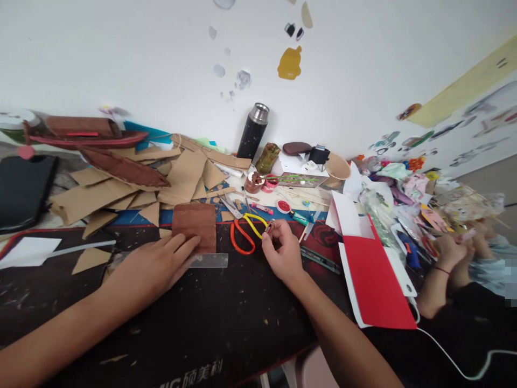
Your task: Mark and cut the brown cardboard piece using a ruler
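Note:
My left hand [155,264] lies flat with its fingertips on the lower part of a brown painted cardboard square [196,221]. Under its edge a clear ruler [210,261] sticks out to the right. My right hand [283,250] is pinched around a small object near its fingertips, too small to name. Between the hands rest scissors [243,242] with orange and yellow handles. A green utility knife [321,260] lies right of my right hand.
Cardboard scraps [97,196] and a brown model boat [123,168] are at the left. A black thermos [253,132] stands by the wall. Paint jars [254,183] sit behind the scissors. Red paper [375,280] lies at the right, and beyond it are another person's hands [448,253].

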`<state>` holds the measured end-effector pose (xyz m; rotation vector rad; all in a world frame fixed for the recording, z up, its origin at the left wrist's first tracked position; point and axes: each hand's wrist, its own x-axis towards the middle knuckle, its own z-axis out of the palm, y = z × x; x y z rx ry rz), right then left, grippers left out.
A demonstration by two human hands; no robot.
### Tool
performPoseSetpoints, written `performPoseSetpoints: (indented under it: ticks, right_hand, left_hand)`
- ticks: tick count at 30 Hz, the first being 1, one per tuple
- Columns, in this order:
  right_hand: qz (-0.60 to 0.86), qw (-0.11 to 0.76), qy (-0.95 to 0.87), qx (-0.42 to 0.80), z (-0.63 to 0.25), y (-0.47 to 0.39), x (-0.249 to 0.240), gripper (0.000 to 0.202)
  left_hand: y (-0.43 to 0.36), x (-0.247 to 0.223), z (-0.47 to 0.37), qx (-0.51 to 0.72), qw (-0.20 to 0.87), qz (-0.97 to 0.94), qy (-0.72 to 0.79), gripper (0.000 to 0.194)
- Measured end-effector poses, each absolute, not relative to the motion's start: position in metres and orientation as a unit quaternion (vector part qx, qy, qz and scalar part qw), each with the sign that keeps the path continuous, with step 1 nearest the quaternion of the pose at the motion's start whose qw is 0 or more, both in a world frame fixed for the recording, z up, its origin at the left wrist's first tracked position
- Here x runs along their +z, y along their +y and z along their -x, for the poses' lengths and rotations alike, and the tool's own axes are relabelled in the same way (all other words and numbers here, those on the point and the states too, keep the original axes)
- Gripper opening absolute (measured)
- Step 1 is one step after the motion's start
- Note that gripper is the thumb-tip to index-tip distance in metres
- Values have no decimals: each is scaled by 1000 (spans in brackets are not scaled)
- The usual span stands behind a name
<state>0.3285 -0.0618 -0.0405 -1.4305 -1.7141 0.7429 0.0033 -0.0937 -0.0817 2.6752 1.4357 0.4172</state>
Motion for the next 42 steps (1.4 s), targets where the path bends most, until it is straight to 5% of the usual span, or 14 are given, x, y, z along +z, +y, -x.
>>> performPoseSetpoints:
  ticks: [6,12,23,35,42]
  right_hand:
    - [563,336,-690,307,-338,-70,-53,14]
    - [482,388,-726,299,-334,-79,-40,26]
    - [432,122,-885,123,-317,-69,-58,23]
    - [451,316,-786,282,-320,-77,-42,17]
    - [419,312,-708,474,-282,-79,-41,21]
  left_hand:
    - [-92,-77,-4,113,39,-872,474,49]
    - [-97,-65,6,161,50,-850,498,49]
    - [-111,-71,3,190,8,-872,451,41]
    - [-113,-65,4,176,20,-859,481,42]
    - [-112,-58,-6,177,15,-847,501,42]
